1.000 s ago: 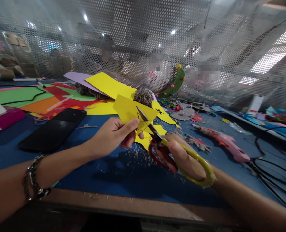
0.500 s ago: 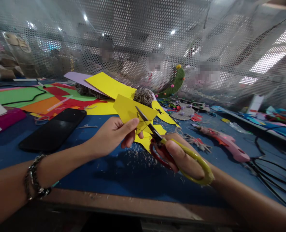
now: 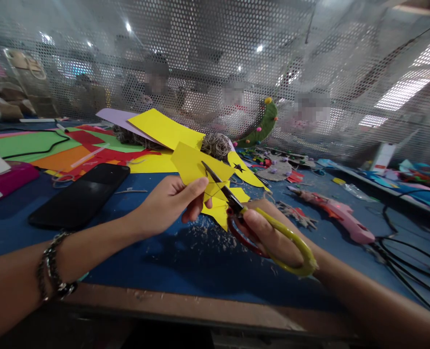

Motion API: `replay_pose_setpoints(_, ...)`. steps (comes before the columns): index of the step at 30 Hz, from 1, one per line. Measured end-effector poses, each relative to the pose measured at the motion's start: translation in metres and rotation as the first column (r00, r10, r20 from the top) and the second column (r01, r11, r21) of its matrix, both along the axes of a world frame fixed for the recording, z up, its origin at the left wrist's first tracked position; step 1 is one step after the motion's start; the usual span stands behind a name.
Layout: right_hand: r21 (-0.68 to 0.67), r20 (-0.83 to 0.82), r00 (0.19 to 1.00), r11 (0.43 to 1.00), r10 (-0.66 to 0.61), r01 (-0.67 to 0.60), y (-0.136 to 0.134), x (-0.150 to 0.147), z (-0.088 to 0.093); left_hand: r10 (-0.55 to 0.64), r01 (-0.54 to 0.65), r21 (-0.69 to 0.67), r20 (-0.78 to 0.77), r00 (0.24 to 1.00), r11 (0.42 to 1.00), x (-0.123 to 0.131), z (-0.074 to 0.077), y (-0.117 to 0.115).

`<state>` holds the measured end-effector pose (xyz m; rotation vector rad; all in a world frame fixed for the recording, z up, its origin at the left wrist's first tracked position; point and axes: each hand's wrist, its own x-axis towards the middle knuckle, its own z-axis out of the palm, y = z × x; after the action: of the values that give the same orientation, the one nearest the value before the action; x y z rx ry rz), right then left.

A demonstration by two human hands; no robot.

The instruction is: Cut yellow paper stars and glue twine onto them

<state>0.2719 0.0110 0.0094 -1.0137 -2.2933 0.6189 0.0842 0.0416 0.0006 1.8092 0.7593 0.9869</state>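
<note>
Between thumb and fingers, my left hand point(image 3: 176, 198) pinches a piece of yellow paper point(image 3: 189, 162) above the blue table. My right hand point(image 3: 262, 230) grips scissors point(image 3: 297, 242) with one yellow and one red handle loop. Their blades lie across the paper's right part, pointing up and left, next to dark lines drawn on it. Yellow scraps point(image 3: 218, 213) rest on the table below the blades. Beyond them is a yellow piece with a black star shape point(image 3: 240, 167). Fingertips of the left hand are partly behind the paper.
A black phone point(image 3: 79, 194) lies left of my left forearm, near a magenta power strip point(image 3: 15, 182). Coloured sheets point(image 3: 29, 145) spread behind it. At right lie a pink glue gun point(image 3: 342, 218) and black cables point(image 3: 407, 261). A perforated metal screen point(image 3: 207, 43) stands behind.
The scissors have moved slightly left and farther over the yellow paper, with the right hand. The left hand keeps its place; the paper's right edge has shifted a little.
</note>
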Motion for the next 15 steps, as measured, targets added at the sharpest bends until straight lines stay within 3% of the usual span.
replay_pose_setpoints(9, -0.011, 0.02, 0.998, 0.998, -0.058, 0.058, 0.0002, -0.0028, -0.0007, -0.051, 0.073, -0.15, 0.14, 0.989, 0.986, 0.0017, -0.0006, 0.0006)
replay_pose_setpoints(15, -0.022, 0.02, 0.996, 0.996, -0.085, 0.085, 0.0022, -0.0039, -0.0039, -0.063, 0.098, -0.161, 0.21, 0.976, 0.982, 0.0017, -0.0031, 0.0022)
